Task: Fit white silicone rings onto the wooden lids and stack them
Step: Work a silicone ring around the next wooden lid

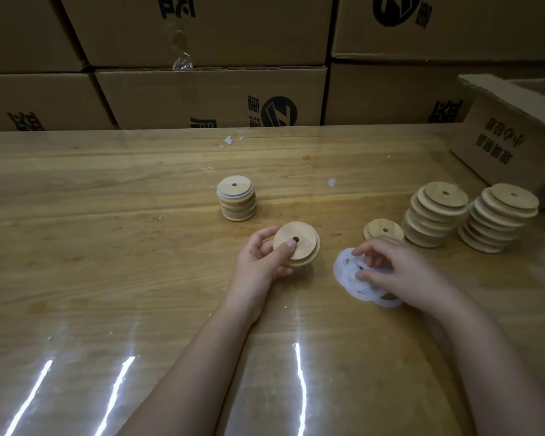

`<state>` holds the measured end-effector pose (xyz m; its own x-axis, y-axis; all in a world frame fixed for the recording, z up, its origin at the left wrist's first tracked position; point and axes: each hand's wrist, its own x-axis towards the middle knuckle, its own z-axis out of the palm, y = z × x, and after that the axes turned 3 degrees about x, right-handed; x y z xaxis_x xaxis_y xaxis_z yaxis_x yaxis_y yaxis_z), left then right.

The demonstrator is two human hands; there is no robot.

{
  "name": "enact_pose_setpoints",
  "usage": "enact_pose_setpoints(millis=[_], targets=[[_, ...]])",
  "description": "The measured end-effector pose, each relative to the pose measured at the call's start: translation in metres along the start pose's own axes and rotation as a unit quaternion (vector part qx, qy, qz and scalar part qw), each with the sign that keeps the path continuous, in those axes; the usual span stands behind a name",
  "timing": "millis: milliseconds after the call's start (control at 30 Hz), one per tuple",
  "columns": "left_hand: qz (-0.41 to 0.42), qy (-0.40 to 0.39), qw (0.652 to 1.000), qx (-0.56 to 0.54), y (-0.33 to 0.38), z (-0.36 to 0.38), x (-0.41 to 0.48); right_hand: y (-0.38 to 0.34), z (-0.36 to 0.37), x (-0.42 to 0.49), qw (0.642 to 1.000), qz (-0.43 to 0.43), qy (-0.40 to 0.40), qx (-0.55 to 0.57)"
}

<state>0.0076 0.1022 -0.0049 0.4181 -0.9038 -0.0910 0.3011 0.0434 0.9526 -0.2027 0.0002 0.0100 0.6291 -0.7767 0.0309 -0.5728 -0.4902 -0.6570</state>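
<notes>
My left hand (261,259) grips a round wooden lid (299,243) with a centre hole, tilted up off the table, thumb on its face. To its right lies a heap of white silicone rings (346,272); my right hand (394,269) rests on the heap, its fingertips curled into the rings. A short stack of lids with white rings on them (237,198) stands behind my left hand. A single lid (383,229) lies flat just beyond my right hand. Two taller stacks of bare lids (434,212) (501,220) stand at the right.
The wooden table (107,215) has a glossy clear cover. An open cardboard box (513,136) sits at the far right corner. Stacked cardboard cartons (208,89) form a wall along the table's back edge. White scraps (230,140) lie near the back.
</notes>
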Motion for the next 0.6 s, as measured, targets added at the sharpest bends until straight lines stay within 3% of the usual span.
enact_pose_setpoints(millis=[367,600], targets=[[0.015,-0.013,1.000,0.013,-0.002,0.000,-0.002,-0.017,0.007,0.003,0.969,-0.053,0.239,0.030],[0.035,-0.026,0.999,-0.002,-0.004,-0.001,-0.002,-0.020,0.008,0.003,0.952,-0.063,0.288,0.090]])
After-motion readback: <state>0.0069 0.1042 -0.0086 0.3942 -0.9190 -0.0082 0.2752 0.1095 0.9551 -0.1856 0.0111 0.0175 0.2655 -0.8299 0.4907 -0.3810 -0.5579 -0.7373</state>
